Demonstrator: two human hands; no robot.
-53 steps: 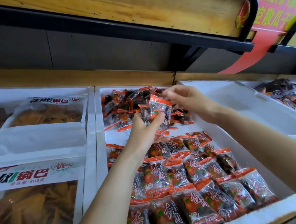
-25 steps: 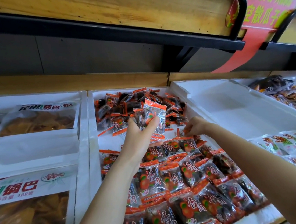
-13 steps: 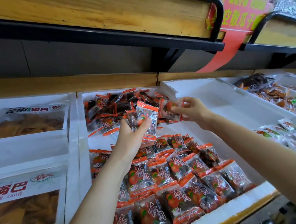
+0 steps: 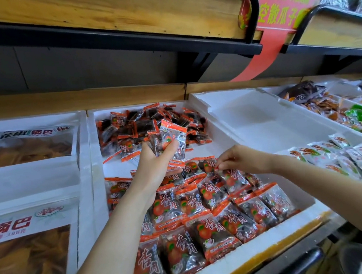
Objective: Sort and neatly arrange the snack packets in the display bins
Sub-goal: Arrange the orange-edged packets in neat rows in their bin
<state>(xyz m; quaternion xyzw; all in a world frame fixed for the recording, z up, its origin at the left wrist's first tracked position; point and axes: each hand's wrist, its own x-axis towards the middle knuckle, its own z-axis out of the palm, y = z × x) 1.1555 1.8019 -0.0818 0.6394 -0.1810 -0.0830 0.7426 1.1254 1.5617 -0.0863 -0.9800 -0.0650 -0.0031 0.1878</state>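
Left hand (image 4: pixel 156 161): grips packet stack (image 4: pixel 171 138) upright above foam bin (image 4: pixel 97 163) centre. Right hand (image 4: pixel 238 159): pinches top edge of row packet (image 4: pixel 231 179), bin's right side.

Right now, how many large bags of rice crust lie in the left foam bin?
2. One large rice-crust bag lies at the back of the left foam bin; the other lies at the front. More may be hidden past the picture's left edge.

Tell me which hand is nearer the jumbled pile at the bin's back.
Left. The left hand, gripping a stack of packets, is just before the pile; the right hand pinches a packet in the neat rows, farther away.
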